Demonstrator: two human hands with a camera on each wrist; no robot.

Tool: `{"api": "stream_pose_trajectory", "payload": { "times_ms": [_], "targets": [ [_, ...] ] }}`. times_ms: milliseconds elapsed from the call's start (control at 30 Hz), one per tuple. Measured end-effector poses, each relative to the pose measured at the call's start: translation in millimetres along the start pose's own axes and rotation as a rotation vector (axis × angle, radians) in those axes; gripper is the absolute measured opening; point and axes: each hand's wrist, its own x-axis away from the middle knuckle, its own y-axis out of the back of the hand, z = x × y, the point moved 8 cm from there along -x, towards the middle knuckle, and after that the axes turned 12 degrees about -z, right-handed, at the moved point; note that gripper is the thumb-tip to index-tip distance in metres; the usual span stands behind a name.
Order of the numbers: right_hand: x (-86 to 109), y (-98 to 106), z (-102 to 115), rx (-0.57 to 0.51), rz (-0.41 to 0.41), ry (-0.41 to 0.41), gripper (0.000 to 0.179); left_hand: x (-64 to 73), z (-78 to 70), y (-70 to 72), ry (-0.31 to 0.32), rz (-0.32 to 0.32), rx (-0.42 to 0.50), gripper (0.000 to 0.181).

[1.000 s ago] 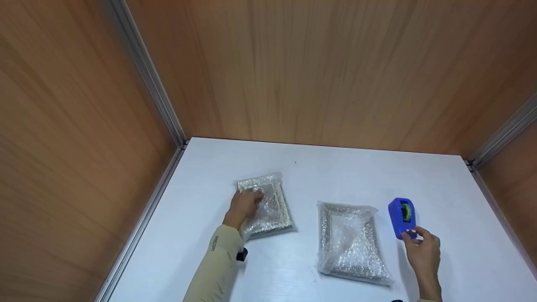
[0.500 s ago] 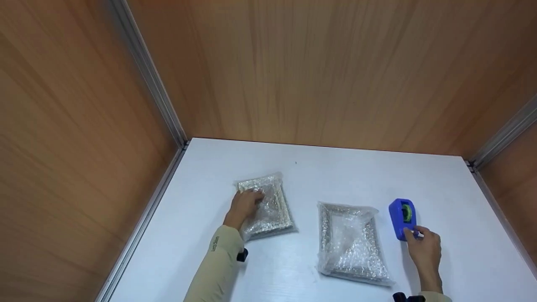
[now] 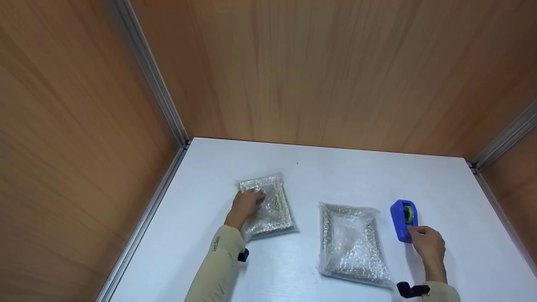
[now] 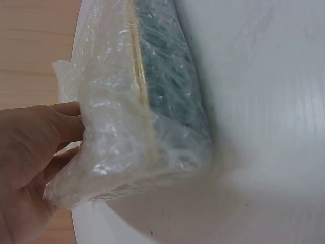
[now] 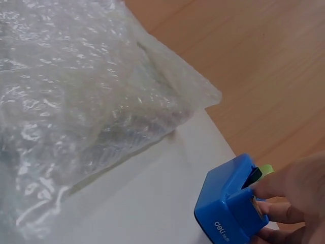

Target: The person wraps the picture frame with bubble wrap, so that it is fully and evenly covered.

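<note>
My left hand (image 3: pixel 245 205) rests on a bubble-wrapped flat picture frame (image 3: pixel 275 209) on the left of the table. From the left wrist view, its fingers (image 4: pixel 68 124) touch the loose wrap over the package (image 4: pixel 114 117), and the fingertips are hidden behind it. At the right, my right hand (image 3: pixel 430 243) pinches the near, cutter end of a blue tape dispenser (image 3: pixel 398 218) with a green-cored roll (image 3: pixel 408 214). The right wrist view has the thumb and fingers around that end of the dispenser (image 5: pixel 223 203); any tape between them is hidden.
A second bubble-wrapped frame (image 3: pixel 352 243) lies on the white table (image 3: pixel 289 268) between the hands, just left of the right hand. Wood panels (image 3: pixel 319 71) wall in the back and both sides. Metal rails (image 3: pixel 151 71) run along the corners.
My right hand has shifted slightly to the right, its fingertips moving a little further up over the dispenser's near end. The left hand and both packages stay in place.
</note>
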Motion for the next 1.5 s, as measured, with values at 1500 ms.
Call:
{"api": "stream_pose_trajectory", "payload": {
  "times_ms": [1500],
  "targets": [
    [16.5,-8.4,-21.5,-0.499,0.066,-0.174,0.054,1.4,-4.0,0.0,-0.02,0.007,-0.006,0.032]
  ]
}}
